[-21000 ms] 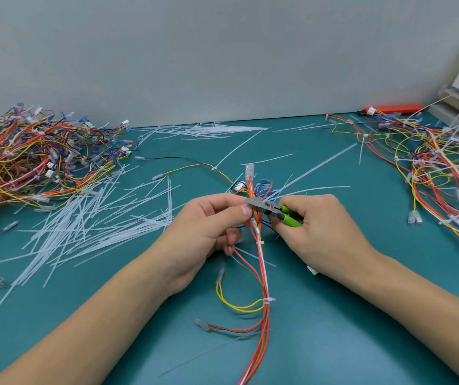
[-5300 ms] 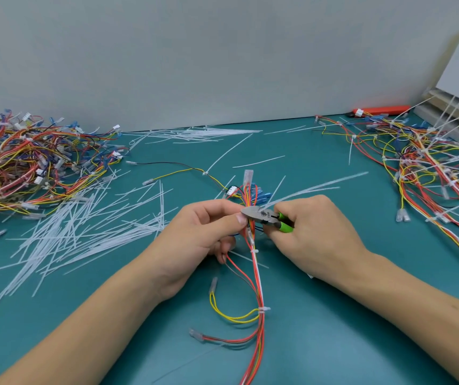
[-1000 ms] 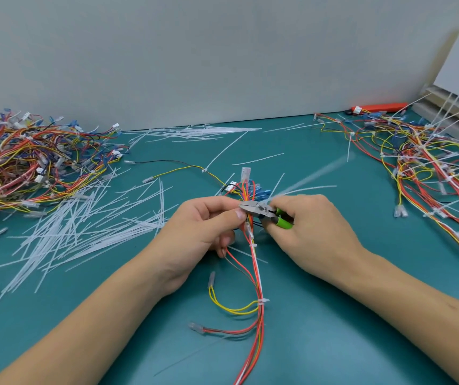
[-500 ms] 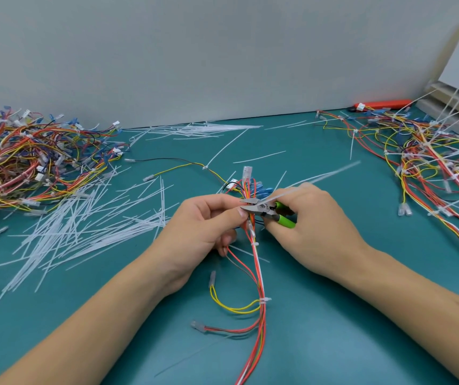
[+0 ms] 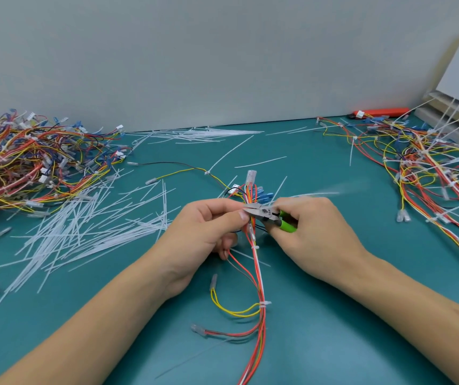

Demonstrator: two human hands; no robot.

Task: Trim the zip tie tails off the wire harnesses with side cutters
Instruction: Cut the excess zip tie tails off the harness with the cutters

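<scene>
— Teal bench top (image 5: 320,343) under a plain grey wall, head view. Where's the harness being worked?

— Centre: the wire harness (image 5: 258,276) runs toward the viewer, pinched by the left hand (image 5: 208,232). The right hand (image 5: 308,234) is wrapped round the green-handled side cutters (image 5: 267,215), tips at the bundle, a blurred zip tie tail (image 5: 331,191) beside.

— Elsewhere?

— Cut tails (image 5: 83,234) left, harness piles (image 5: 28,162) at both sides.

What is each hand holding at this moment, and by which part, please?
The right hand grips the side cutters by their green handles. The left hand pinches the wire harness near its upper end, just beside the cutter tips.
</scene>
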